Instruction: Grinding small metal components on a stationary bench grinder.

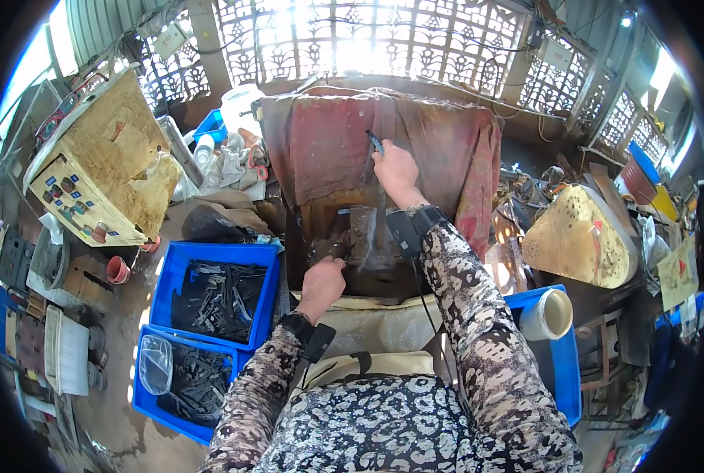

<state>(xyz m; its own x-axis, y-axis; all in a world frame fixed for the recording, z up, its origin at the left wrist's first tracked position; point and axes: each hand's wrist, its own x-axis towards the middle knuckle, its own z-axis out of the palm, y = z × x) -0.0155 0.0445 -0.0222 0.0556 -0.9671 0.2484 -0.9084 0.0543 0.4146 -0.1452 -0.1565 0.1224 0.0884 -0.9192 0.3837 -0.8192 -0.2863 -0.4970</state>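
Evidently the work is midway, as far as one can judge; the right hand [400,175] is closed around a slim dark piece [376,143], raised in front of the red cloth [328,150] draped over the wet, dirty trough [308,223]; the left hand [323,282], well apart from it, is curled at the trough's near side, and I cannot tell whether it grips anything; similar-looking dark strips [219,298] lie heaped in the upper blue crate [159,296], and more strips [197,385] in the lower blue crate [151,400]; which heap is done and which is left does not show; the piece's lower end is covered by the fingers; the trough's inside is murky and blurred; the blue bin [575,370] at right is partly hidden by the sleeve and a pale bucket [534,319].
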